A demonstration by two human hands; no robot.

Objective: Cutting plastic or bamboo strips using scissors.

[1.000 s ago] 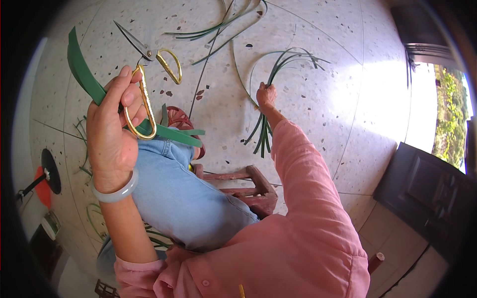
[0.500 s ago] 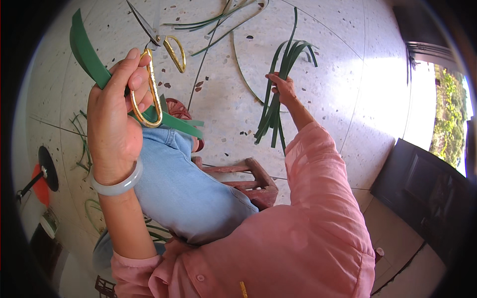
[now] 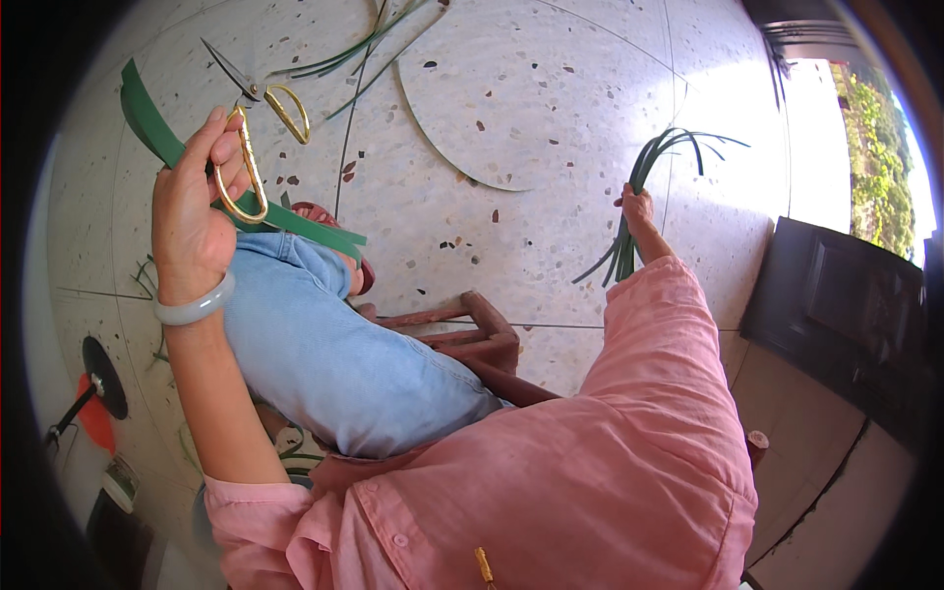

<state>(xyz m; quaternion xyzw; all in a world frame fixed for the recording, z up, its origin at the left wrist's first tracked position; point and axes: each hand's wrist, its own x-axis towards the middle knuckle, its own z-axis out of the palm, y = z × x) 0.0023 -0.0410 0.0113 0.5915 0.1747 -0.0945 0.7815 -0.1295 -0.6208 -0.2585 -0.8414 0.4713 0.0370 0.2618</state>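
Floor space [image 3: 536, 251] between scissors [image 3: 252, 90] and bundle [image 3: 622, 253]

Daylight enters my feed through the bright opening [image 3: 824, 147], where the greenery [image 3: 873, 167] is partly overexposed. Beside this opening I record broad white glare on the floor [image 3: 511, 236]; farther from it, illumination is even and shadows soft. Below it, the dark panel [image 3: 831, 315] loses detail. Well apart from it, the scissors [image 3: 254, 93] appear sharp, with highlights on gold. Fisheye distortion bows straight edges within a black rim.
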